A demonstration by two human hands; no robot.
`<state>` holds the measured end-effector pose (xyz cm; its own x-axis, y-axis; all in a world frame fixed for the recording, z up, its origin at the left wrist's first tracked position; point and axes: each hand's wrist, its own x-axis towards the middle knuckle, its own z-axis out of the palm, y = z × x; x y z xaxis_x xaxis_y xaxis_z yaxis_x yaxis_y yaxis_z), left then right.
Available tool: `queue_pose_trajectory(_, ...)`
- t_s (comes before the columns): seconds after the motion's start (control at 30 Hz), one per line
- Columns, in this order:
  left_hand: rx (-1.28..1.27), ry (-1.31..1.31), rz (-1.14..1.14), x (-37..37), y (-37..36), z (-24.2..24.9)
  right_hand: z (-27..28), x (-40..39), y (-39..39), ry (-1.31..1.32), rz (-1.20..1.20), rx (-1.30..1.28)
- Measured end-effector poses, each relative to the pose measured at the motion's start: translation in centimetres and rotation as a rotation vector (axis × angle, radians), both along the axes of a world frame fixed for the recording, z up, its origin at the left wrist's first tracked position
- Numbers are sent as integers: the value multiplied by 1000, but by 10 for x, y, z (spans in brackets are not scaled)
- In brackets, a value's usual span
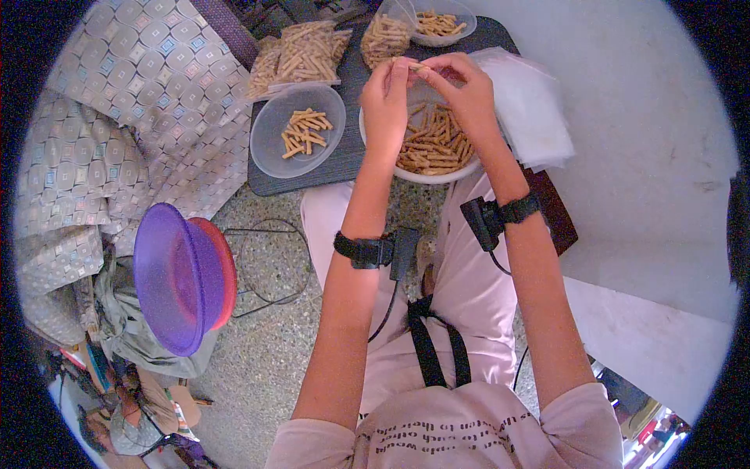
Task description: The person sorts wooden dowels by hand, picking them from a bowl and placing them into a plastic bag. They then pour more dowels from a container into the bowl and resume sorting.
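Note:
My left hand (386, 102) and my right hand (462, 87) meet fingertip to fingertip above a white bowl (437, 178) of brown stick-shaped snacks (437, 144). Pinched between them is a small yellowish piece (418, 67), mostly covered by the fingers; its exact kind is hard to make out. Just beyond my left hand stands a clear bag (384, 41) filled with snack sticks. Left of it, a translucent bowl (266, 144) holds a small heap of lighter sticks (305, 131).
Filled clear bags (301, 53) and another translucent bowl (471, 30) with sticks sit at the back of the dark table (273, 186). Empty plastic bags (531, 109) lie at the right edge. Purple (160, 273) and red basins (226, 273) stand at left; a person (133, 422) is at lower left.

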<state>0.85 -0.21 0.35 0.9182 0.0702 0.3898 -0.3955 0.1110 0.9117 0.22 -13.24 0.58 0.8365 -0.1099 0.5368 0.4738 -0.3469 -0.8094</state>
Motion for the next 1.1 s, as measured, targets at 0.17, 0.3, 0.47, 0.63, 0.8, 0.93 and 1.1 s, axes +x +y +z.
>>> queue_pose_trajectory(0.17, 15, 93, -34, -5, 0, 6, 4, -1, 0, -58, 25, 42)
queue_pose_trajectory(0.3, -26, 103, -62, -4, 2, 6, 3, -1, 2, 13, 73, 45)
queue_pose_trajectory(0.47, 77, 15, -66, -2, 0, 0, -6, 2, -1, 161, 107, 82)
queue_pose_trajectory(0.63, -31, 50, 65, -4, 2, 0, -12, 7, 2, 149, 273, 34)
queue_pose_trajectory(0.8, -496, 10, 266, 2, 17, -2, -22, 7, 2, 107, 170, -211)
queue_pose_trajectory(0.93, -534, -11, 473, -9, 23, 2, -40, -3, 8, 57, 117, -789)
queue_pose_trajectory(1.1, -481, -65, 636, -3, 21, -2, -39, -2, 8, 130, 159, -899)
